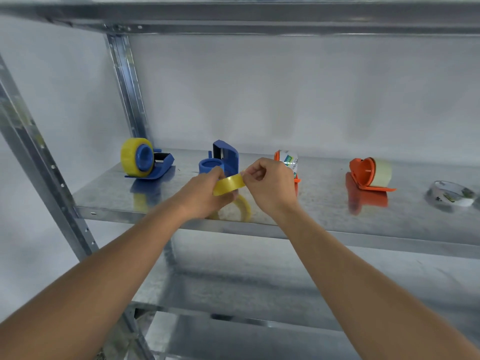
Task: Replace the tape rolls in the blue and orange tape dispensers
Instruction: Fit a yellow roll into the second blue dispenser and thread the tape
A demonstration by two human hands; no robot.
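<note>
Yellow tape roll (228, 185) sat gripped in my left hand (205, 196) above the shelf (324, 216) — right hand (270, 183) pinching its edge; middle blue dispenser (220, 162) looked empty, one loaded.

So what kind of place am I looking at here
Likely a storeroom or workshop: bare galvanised metal shelving with slotted uprights against a plain white wall, holding only tape dispensers.
</note>
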